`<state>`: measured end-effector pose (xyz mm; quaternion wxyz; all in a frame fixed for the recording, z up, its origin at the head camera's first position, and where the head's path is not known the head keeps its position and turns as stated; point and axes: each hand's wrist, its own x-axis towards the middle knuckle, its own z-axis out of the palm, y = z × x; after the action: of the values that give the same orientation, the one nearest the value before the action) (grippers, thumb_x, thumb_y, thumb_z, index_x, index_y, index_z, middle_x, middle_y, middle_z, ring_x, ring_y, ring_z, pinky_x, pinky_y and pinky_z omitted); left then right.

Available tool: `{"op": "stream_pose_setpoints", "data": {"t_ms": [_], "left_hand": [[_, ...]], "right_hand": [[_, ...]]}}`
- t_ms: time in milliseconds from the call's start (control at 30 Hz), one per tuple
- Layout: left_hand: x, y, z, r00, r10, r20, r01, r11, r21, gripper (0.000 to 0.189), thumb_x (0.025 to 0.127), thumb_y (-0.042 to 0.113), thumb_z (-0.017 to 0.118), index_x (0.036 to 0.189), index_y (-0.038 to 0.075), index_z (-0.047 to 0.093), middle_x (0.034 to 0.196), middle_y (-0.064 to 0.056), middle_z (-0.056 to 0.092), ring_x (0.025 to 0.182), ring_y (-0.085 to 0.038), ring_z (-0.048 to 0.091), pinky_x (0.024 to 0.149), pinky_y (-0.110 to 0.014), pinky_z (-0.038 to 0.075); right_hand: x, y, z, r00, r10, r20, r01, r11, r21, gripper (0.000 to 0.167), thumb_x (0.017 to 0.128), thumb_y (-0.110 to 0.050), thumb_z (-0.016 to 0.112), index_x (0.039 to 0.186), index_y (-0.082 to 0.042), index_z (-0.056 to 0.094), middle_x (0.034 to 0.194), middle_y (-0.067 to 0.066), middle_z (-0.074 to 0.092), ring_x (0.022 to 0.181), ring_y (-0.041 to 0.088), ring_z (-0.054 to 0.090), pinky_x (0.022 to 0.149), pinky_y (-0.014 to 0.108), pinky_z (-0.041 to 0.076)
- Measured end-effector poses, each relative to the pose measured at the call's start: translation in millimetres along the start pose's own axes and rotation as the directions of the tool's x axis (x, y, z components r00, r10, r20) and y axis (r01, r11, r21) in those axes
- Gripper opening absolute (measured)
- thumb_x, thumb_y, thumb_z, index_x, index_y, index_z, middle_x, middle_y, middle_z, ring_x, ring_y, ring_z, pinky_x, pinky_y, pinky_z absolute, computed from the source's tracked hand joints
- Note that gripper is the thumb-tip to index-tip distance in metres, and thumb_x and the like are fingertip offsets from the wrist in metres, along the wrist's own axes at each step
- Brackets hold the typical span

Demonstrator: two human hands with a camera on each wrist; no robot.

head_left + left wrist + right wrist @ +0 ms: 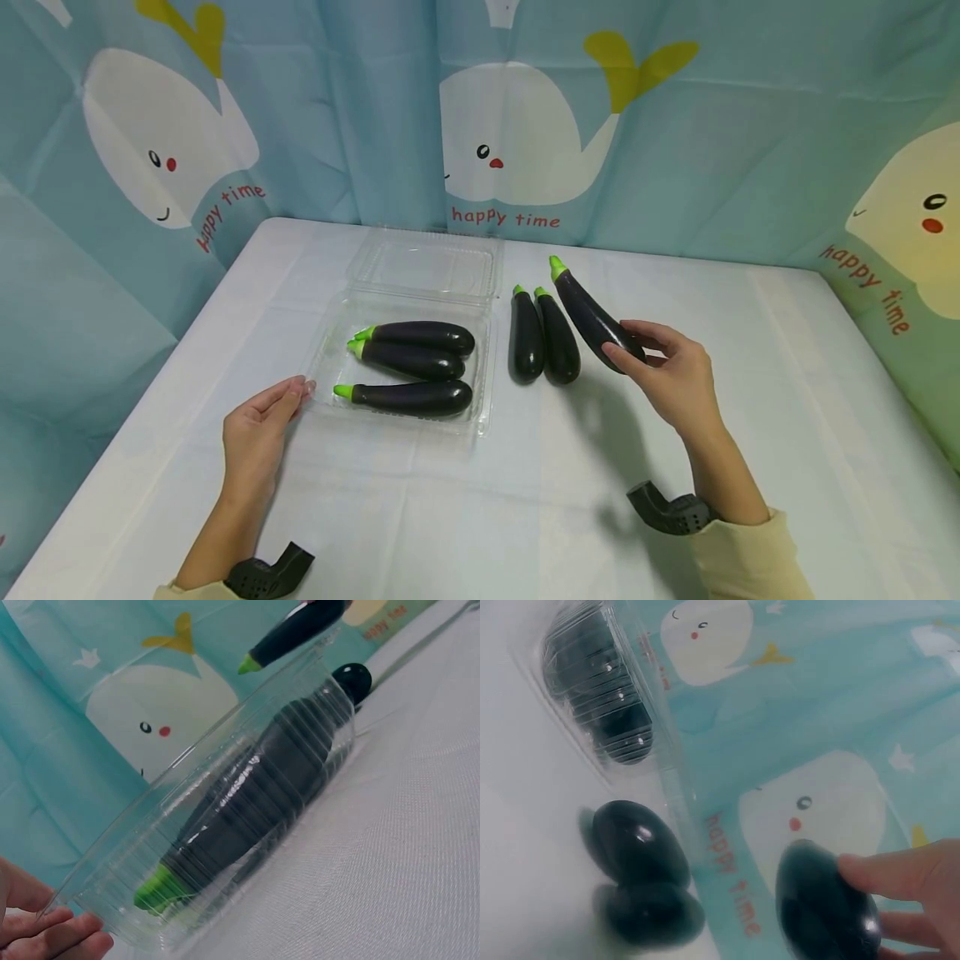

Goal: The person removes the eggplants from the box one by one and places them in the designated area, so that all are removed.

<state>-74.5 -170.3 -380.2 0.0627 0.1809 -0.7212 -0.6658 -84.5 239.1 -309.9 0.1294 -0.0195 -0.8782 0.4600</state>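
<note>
My right hand (678, 379) grips a dark eggplant (592, 315) by its thick end, raised over the table with the green stem pointing up and left. In the right wrist view the thumb and fingers pinch this eggplant (821, 904). Two more eggplants (527, 337) lie side by side just left of it. Three eggplants (412, 398) rest in a clear plastic clamshell box (487, 375), stems to the left. With thumb and fingers, my left hand (258, 429) pinches the box's left rim near its front corner; in the left wrist view the fingers (56, 930) touch that rim.
The box's clear lid (427, 262) is folded back flat toward the curtain. A white cloth (420, 517) covers the table. A blue curtain (375, 100) with whales hangs behind the table and at both sides.
</note>
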Motion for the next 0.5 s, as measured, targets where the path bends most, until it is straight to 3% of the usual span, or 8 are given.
{"op": "stream_pose_setpoints", "data": {"t_ms": [500], "left_hand": [[0.0,-1.0,-0.1,1.0,0.015,0.008,-0.015,1.0,0.012,0.04,0.09,0.025,0.06,0.116,-0.006,0.059,0.094,0.011,0.068,0.089,0.001,0.061,0.079,-0.011,0.044]], "right_hand": [[6.1,15.3,5.2,0.998,0.039,-0.055,-0.043,0.997,-0.067,0.044,0.081,-0.022,0.072,0.114,0.004,0.061,0.107,0.02,0.062,0.085,-0.003,0.053,0.068,0.006,0.043]]}}
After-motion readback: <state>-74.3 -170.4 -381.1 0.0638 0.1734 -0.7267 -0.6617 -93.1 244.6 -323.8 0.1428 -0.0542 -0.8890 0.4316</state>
